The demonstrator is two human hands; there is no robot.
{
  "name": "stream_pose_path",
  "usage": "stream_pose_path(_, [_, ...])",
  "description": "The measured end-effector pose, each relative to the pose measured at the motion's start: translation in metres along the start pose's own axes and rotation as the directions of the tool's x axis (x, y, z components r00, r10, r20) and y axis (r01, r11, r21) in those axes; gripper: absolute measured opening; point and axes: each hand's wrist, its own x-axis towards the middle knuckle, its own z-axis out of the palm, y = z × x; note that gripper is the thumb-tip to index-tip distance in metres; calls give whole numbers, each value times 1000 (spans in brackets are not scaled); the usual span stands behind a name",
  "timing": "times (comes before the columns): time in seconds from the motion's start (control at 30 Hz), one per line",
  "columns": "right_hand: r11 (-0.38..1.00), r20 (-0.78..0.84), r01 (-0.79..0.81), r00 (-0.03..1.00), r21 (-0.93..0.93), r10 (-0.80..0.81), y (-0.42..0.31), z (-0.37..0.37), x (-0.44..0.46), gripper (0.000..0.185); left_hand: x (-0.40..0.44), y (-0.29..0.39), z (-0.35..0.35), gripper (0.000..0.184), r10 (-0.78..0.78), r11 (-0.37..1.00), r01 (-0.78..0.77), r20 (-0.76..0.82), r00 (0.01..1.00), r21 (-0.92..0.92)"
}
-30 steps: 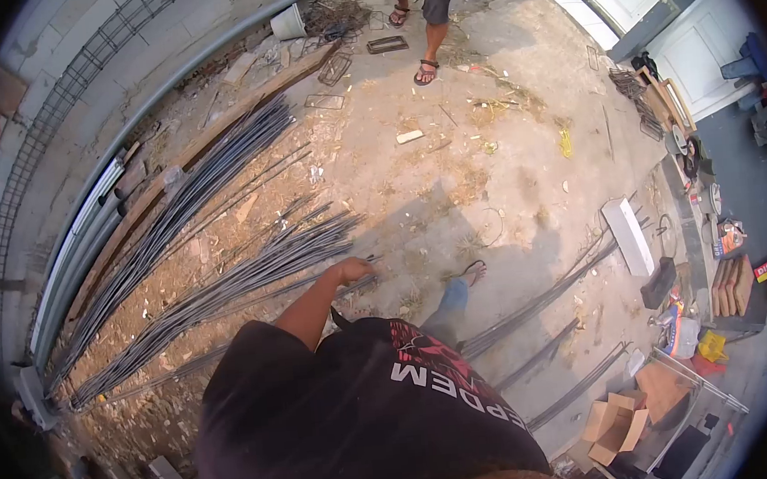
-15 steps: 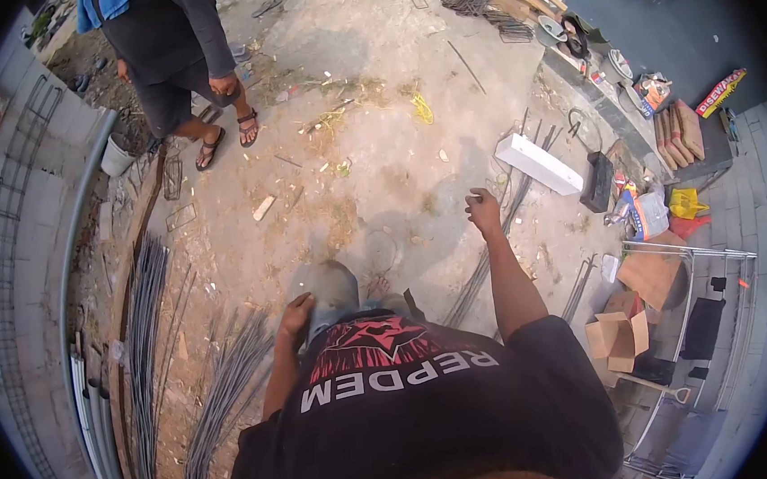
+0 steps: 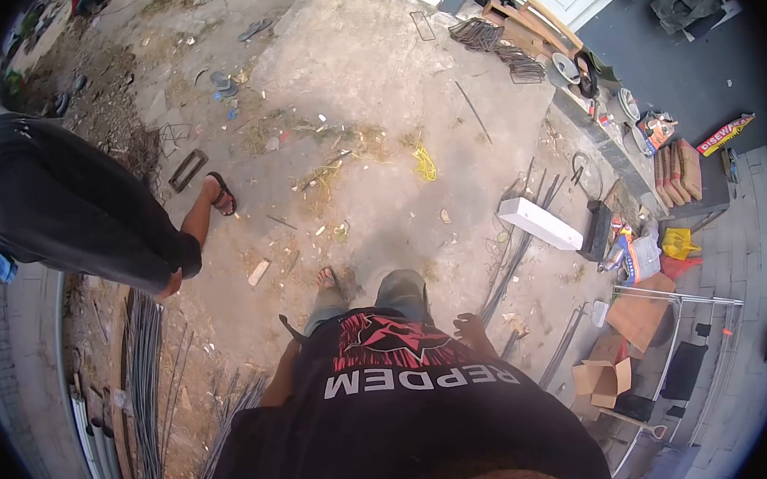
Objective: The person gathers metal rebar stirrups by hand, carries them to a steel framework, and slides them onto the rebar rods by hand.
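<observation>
My right hand (image 3: 472, 330) hangs beside my right hip with fingers loosely apart. Nothing shows in it. Steel rods (image 3: 516, 265) lie on the ground beyond it. My left forearm (image 3: 278, 383) is by my left side, and the hand itself is hidden by my black shirt (image 3: 415, 417). On that side, a bundle of thin steel rods (image 3: 146, 375) and a second bundle of rods (image 3: 235, 409) lie on the ground.
A person in dark clothes (image 3: 84, 209) walks close by on the left. A long white box (image 3: 540, 224), an open cardboard box (image 3: 604, 382) and a metal frame (image 3: 676, 299) stand right. Grey pipes (image 3: 103, 451) lie left; yellow twine (image 3: 424, 160) lies ahead.
My right hand has swung back to my hip, and my left hand has gone out of sight. My legs have stepped. The other person has come nearer on the left.
</observation>
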Motion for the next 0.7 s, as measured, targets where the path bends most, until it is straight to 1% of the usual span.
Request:
stream_pose_path(0.03, [968, -9, 148, 988, -202, -153, 34, -14, 7, 33, 24, 18, -23, 52, 33, 997, -35, 31, 999, 64])
stream_pose_path(0.07, [943, -7, 148, 988, -298, -157, 45, -24, -3, 30, 46, 34, -48, 52, 48, 992, -55, 65, 997, 117])
stream_pose_path(0.1, [916, -9, 137, 988, -377, -151, 40, -34, -11, 26, 68, 55, -74, 51, 35, 990, -49, 102, 994, 136])
stream_pose_path(0.13, [874, 10, 187, 979, -449, -205, 38, -39, -12, 23, 40, 139, -98, 46, -108, 933, 95, 17, 994, 347])
stream_pose_path(0.17, [798, 47, 271, 955, -538, -292, 27, -40, -7, 20, 67, 169, -119, 40, -245, 908, 249, -54, 968, 337])
stream_pose_path(0.23, [569, 155, 447, 859, -690, -487, -6, -36, 17, 13, 88, 239, -162, 36, -145, 966, 172, -149, 978, 193])
stream_pose_path(0.27, [483, 184, 496, 810, -721, -558, -22, -32, 34, 10, 106, 274, -187, 52, -185, 972, 199, -110, 976, 125])
stream_pose_path(0.3, [426, 189, 527, 764, -736, -617, -35, -27, 48, 8, 120, 313, -206, 52, -178, 981, 187, -140, 974, 57])
stream_pose_path(0.33, [513, 146, 516, 789, -686, -597, -50, -22, 60, 6, 125, 355, -217, 55, -102, 994, 107, -208, 973, 15])
stream_pose_path(0.37, [738, 85, 462, 869, -491, -488, -75, -21, 92, 8, 131, 394, -222, 56, -69, 998, 70, -223, 972, -7])
stream_pose_path(0.4, [907, 21, 360, 931, -220, -364, -101, -20, 122, 11, 145, 435, -229, 58, -33, 999, 23, -253, 967, -45])
stream_pose_path(0.43, [970, -43, 237, 971, 50, -235, -125, -18, 151, 15, 144, 483, -223, 58, 26, 996, -49, -301, 953, -71])
stream_pose_path(0.47, [977, 13, 136, 990, 165, -140, -163, -27, 170, 20, 145, 514, -219, 58, 98, 990, -123, -303, 948, -66])
stream_pose_path(0.5, [963, 69, 22, 997, 268, -42, -204, -36, 185, 26, 147, 539, -209, 59, 180, 981, -194, -281, 943, -24])
stream_pose_path(0.53, [981, 96, 109, 987, 161, -126, -215, -45, 235, 30, 145, 561, -200, 60, 254, 966, -259, -271, 928, 17])
stream_pose_path(0.57, [973, 17, -65, 998, 222, 63, -317, -57, 214, 31, 146, 577, -191, 61, 311, 950, -307, -266, 913, 56])
stream_pose_path(0.6, [982, 43, -25, 999, 188, 17, -366, -69, 235, 32, 144, 591, -183, 62, 334, 942, -326, -269, 903, 75])
stream_pose_path(0.63, [994, 73, 26, 997, 108, -34, -419, -85, 250, 31, 140, 598, -176, 65, 321, 947, -312, -251, 913, 77])
stream_pose_path(0.67, [992, 57, 101, 993, 74, -106, -471, -101, 261, 32, 122, 611, -170, 68, 273, 961, -249, -248, 930, 123])
stream_pose_path(0.7, [985, 83, 155, 983, 82, -162, -522, -117, 273, 33, 114, 602, -167, 68, 251, 964, -216, -256, 933, 157])
